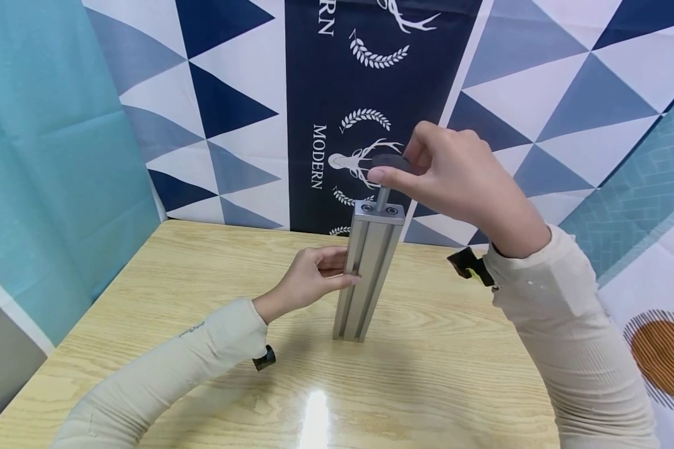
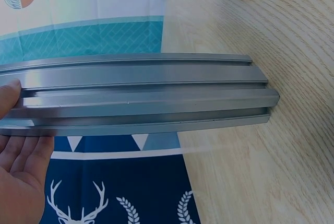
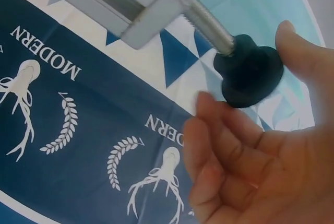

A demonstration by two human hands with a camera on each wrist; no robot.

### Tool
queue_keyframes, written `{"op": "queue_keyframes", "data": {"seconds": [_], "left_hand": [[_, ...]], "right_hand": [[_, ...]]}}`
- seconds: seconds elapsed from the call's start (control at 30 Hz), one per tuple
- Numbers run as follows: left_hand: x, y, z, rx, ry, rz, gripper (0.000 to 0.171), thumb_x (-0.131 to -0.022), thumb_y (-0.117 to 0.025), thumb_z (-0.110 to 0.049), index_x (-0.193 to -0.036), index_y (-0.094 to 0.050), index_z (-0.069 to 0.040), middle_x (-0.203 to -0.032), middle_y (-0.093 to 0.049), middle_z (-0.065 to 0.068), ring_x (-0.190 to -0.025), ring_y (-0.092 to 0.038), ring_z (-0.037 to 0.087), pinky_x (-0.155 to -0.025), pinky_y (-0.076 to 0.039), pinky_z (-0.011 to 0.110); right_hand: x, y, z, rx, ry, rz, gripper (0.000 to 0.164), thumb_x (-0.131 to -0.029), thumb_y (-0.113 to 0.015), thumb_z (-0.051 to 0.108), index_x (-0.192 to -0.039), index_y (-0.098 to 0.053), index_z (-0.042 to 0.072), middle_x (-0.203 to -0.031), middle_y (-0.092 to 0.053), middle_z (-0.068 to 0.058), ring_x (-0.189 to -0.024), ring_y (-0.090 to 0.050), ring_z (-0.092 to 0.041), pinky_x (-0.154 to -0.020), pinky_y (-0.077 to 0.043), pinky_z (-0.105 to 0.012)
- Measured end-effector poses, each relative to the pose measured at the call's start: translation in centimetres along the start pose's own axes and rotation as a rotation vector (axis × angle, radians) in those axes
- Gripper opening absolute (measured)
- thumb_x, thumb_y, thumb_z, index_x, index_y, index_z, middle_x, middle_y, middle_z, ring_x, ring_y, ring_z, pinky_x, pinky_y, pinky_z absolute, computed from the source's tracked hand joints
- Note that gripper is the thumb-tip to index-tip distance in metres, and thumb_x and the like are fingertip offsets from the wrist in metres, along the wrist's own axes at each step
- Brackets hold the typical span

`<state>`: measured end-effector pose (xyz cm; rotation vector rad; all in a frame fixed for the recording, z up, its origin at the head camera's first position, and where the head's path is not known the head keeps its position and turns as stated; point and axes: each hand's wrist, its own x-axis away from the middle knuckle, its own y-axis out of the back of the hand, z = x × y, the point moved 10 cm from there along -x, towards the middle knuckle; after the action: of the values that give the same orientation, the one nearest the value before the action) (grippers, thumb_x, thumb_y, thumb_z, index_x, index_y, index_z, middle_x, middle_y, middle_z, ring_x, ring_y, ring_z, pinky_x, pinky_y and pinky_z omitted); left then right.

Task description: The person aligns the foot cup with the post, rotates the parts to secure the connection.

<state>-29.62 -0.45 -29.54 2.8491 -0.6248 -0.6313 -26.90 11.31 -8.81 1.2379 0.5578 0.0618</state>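
Observation:
My left hand (image 1: pixel 309 277) grips a long silver aluminium profile (image 1: pixel 371 268) around its middle, thumb on the front face. The profile is nearly upright, with grooves along its length; I cannot tell whether its lower end touches the table. In the left wrist view, the grooved profile (image 2: pixel 151 96) runs out past my thumb. A metal end plate (image 1: pixel 379 212) with two screws caps the top. From it rises a threaded rod (image 3: pixel 209 28) carrying a black lobed knob (image 3: pixel 248 72). My right hand (image 1: pixel 460 174) holds this knob (image 1: pixel 390 163) between thumb and fingers.
The light wooden table (image 1: pixel 455 349) spreads under both arms. Behind it hangs a patterned cloth (image 1: pixel 230 125) with triangles and deer heads, and a teal cloth (image 1: pixel 45 143) hangs at the left. Black wrist mounts (image 1: pixel 472 267) sit below the sleeves.

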Motion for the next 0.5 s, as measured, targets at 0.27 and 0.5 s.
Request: {"op": "queue_keyframes", "data": {"seconds": [0.27, 0.5], "left_hand": [[0.1, 0.0, 0.0, -0.003, 0.010, 0.005, 0.047, -0.081, -0.076, -0.005, -0.125, -0.060, 0.004, -0.111, -0.069, 0.017, -0.101, -0.068, 0.023, -0.084, -0.056, 0.028], [0.1, 0.1, 0.1, -0.002, 0.014, 0.002, 0.048, -0.081, -0.076, -0.006, -0.125, -0.060, 0.003, -0.111, -0.069, 0.017, -0.102, -0.068, 0.023, -0.085, -0.056, 0.028]], "right_hand": [[0.2, -0.5, 1.6, -0.084, 0.269, 0.231, 0.051, -0.102, -0.042, 0.040, -0.145, -0.041, 0.013, -0.139, -0.052, -0.007, -0.125, -0.049, -0.025, -0.103, -0.039, -0.051], [0.6, -1.3, 2.8, -0.110, 0.437, 0.339, 0.043, -0.104, -0.039, 0.017, -0.146, -0.039, 0.006, -0.138, -0.049, -0.010, -0.116, -0.050, -0.024, -0.098, -0.041, -0.048]]}}
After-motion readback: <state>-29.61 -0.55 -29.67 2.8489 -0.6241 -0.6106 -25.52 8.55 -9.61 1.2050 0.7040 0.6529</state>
